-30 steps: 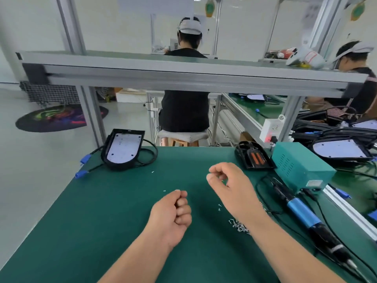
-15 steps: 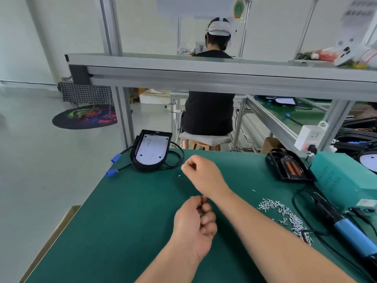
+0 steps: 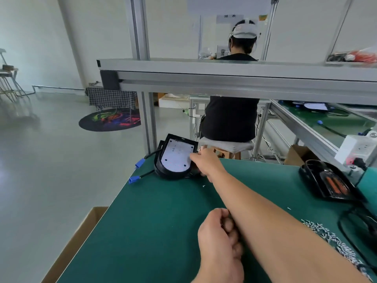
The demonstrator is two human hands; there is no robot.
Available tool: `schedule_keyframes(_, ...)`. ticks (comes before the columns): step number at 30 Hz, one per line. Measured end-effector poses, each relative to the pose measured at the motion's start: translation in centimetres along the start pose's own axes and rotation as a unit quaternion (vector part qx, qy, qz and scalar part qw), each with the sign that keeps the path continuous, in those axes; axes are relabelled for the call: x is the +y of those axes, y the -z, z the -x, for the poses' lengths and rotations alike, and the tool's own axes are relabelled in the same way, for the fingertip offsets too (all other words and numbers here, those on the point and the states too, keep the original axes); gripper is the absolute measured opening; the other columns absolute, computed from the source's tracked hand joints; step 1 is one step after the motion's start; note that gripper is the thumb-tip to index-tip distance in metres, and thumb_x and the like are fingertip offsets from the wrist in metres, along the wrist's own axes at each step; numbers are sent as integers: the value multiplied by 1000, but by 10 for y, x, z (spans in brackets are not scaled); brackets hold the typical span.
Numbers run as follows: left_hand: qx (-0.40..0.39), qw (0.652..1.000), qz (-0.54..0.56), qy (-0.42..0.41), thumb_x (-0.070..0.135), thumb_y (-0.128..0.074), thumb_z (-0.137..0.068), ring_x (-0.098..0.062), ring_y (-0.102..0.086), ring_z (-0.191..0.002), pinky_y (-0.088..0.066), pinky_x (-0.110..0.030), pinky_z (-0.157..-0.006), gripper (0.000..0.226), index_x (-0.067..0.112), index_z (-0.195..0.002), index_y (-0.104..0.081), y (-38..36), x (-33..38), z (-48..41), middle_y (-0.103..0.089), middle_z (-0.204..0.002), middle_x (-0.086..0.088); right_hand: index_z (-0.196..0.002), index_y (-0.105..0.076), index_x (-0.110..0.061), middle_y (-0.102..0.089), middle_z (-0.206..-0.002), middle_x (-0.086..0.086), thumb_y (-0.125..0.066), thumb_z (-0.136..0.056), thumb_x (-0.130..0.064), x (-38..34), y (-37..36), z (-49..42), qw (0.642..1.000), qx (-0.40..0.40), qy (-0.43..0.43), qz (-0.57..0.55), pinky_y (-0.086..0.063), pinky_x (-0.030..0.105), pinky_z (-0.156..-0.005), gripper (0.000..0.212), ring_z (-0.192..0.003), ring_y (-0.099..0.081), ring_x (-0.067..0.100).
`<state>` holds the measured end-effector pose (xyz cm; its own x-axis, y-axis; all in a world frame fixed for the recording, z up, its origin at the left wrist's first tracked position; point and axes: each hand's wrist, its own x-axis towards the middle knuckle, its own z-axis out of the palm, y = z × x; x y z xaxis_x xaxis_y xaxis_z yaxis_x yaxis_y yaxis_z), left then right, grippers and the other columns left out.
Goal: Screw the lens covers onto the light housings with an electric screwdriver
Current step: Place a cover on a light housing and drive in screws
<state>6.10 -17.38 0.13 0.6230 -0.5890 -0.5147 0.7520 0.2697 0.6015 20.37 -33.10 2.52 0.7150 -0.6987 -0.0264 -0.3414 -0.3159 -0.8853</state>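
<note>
A black light housing (image 3: pixel 175 158) with a white lens cover on top lies at the far left corner of the green bench mat (image 3: pixel 153 221). Its cable ends in two blue connectors (image 3: pixel 139 163) hanging over the edge. My right hand (image 3: pixel 206 160) reaches across and grips the housing's right rim, thumb on the cover. My left hand (image 3: pixel 218 240) is a closed fist near the front, partly behind my right forearm; it holds small screws. A heap of loose screws (image 3: pixel 326 235) lies at the right.
Another black housing (image 3: pixel 328 180) with orange parts inside sits at the right, with black cables (image 3: pixel 350 221) in front of it. An aluminium shelf rail (image 3: pixel 224 78) crosses overhead. A person sits on a stool beyond the bench. A cardboard box (image 3: pixel 81 237) stands at the left edge.
My right hand has travelled from mid-bench out to the far left and taken hold of the housing. My left fist stayed closed near the front. The view swung left.
</note>
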Motion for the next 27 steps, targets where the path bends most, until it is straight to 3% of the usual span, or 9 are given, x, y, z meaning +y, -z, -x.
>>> schedule_keyframes(2,-5,1000,4,1,13,-54,-93,-10,-18,-40,-12,-16,-40,24,17,-70,-58,0,0,1,-36,-57,3,-86,-55,-8,-49,-62,7,-59,-97,-16,5,2,1,1000,-4,-8,-29,-30,27,-47,14,-47,-39,19)
schedule_keyframes(5,-8,1000,4,-2,14,-51,-94,-11,-18,-42,-13,-18,-39,15,15,-81,-58,1,0,3,-35,-58,3,-91,-66,-2,-65,-69,12,-56,-102,-14,11,11,10,994,-9,-14,-108,-34,23,-40,19,-43,-50,15)
schedule_keyframes(12,3,997,-9,-71,14,-52,-90,-14,-15,-50,-15,-23,-40,7,13,-87,-58,7,10,-1,-28,-62,4,-67,-59,-7,-50,-62,12,-55,-98,-1,28,66,81,944,14,-21,-328,-25,24,-39,32,-46,-37,16)
schedule_keyframes(15,2,994,-28,-107,19,-53,-96,-13,-16,-50,-15,-24,-39,23,4,-99,-69,9,17,-6,-27,-61,4,-61,-59,-9,-49,-59,11,-55,-100,-1,38,89,131,926,34,-25,-376,-23,23,-38,40,-44,-36,16)
schedule_keyframes(19,-46,977,-101,-185,44,-57,-101,-13,-18,-50,-15,-23,-42,40,11,-95,-78,6,31,-2,-25,-61,5,-85,-67,-3,-63,-65,16,-59,-100,-3,56,99,193,934,74,-70,-342,-36,24,-36,17,-42,-50,19)
schedule_keyframes(21,-88,952,-167,-239,67,-59,-92,-14,-17,-51,-16,-24,-44,59,9,-84,-70,7,41,3,-23,-62,5,-97,-64,0,-69,-71,16,-59,-101,-1,60,97,216,927,72,-89,-357,-43,25,-37,7,-44,-57,19)
schedule_keyframes(23,-129,890,-298,-320,88,-58,-79,-17,-19,-57,-18,-28,-49,74,14,-77,-51,10,48,8,-22,-64,5,-102,-64,-1,-71,-73,14,-59,-102,0,61,95,233,917,69,-100,-379,-48,25,-38,5,-45,-60,19)
schedule_keyframes(25,-128,800,-433,-396,87,-59,-81,-16,-22,-61,-18,-31,-54,73,19,-69,-35,11,50,12,-23,-64,8,-104,-65,-2,-71,-74,14,-61,-102,-2,61,94,247,909,60,-111,-398,-52,26,-41,5,-48,-64,20)
schedule_keyframes(27,-112,769,-483,-404,75,-60,-86,-13,-25,-61,-22,-34,-57,66,17,-69,-33,13,49,10,-25,-63,9,-105,-65,-4,-71,-74,14,-64,-100,-4,64,95,261,905,51,-118,-407,-55,27,-45,5,-52,-66,22)
